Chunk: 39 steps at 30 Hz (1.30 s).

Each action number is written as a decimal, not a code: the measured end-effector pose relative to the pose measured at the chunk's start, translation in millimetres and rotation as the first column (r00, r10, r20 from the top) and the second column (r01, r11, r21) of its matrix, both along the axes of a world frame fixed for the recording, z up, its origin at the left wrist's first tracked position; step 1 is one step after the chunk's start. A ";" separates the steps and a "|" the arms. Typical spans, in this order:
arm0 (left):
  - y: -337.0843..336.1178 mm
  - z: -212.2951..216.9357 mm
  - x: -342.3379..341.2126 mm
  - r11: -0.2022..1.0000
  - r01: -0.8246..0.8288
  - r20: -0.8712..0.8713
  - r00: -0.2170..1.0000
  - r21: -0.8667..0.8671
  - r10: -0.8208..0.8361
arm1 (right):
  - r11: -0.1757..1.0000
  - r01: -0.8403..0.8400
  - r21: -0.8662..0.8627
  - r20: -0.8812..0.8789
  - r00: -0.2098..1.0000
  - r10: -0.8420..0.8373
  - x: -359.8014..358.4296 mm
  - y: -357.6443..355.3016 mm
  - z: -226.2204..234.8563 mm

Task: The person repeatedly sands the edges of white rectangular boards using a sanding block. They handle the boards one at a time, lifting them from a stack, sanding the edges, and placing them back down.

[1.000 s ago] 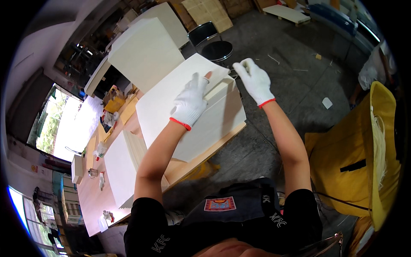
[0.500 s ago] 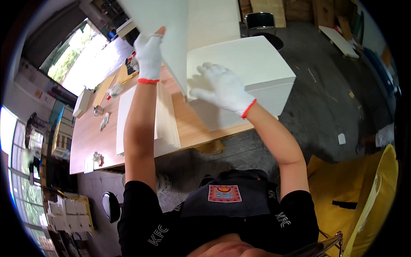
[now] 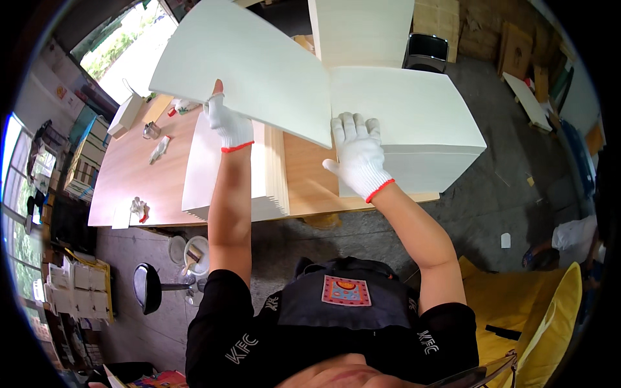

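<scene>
My left hand [image 3: 231,125], in a white knit glove with red cuff and a bare thumb tip, grips the near edge of a large white board [image 3: 242,61]. The thumb is on the upper face; the other fingers are mostly hidden beneath. The board slants over a stepped stack of white boards [image 3: 262,165] on the table. My right hand [image 3: 359,152], gloved alike, lies with fingers stretched on the near left part of a tall white stack [image 3: 414,107]. The board's right corner is close to that stack's left edge; whether they touch I cannot tell.
The wooden table [image 3: 129,187] also bears a metal can [image 3: 151,130], a long white box [image 3: 125,116] and crumpled gloves [image 3: 138,207]. A white panel [image 3: 362,32] stands behind the right stack. Around are a black chair [image 3: 427,50], a stool [image 3: 148,288], a bucket [image 3: 196,253] and a yellow bag [image 3: 511,304].
The board has swung from nearly upright down to the left, over the stepped stack, with my left hand on it. My right hand has settled onto the right stack. The view has shifted.
</scene>
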<state>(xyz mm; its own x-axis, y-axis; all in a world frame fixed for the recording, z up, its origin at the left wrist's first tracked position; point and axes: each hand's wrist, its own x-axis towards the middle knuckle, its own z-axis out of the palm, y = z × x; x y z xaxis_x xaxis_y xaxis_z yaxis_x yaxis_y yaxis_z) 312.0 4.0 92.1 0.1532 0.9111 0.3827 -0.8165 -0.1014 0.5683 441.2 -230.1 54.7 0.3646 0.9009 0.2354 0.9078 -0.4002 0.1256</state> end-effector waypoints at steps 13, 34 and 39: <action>-11.8 61.8 -14.6 0.993 -0.100 0.112 0.988 -0.064 0.107 | 0.862 -0.265 0.432 0.108 0.964 0.242 -2.8 8.3 39.3; 24.5 9.2 -252.0 0.944 0.002 -0.911 0.262 0.330 0.318 | 0.739 0.423 0.525 -0.703 -0.274 0.657 -84.4 112.5 1.0; 50.3 -58.8 -265.2 0.913 0.073 -0.908 -0.104 0.400 0.406 | 0.858 0.284 0.428 -0.900 0.044 0.434 -61.7 141.8 -91.4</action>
<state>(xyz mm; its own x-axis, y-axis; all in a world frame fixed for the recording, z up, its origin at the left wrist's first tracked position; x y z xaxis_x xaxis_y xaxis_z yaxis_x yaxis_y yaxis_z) 46.7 54.3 33.3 0.4307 0.8848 0.1779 0.6409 -0.4386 0.6299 379.6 -88.2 -36.7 0.4975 0.8667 0.0373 0.0470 0.0160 -0.9988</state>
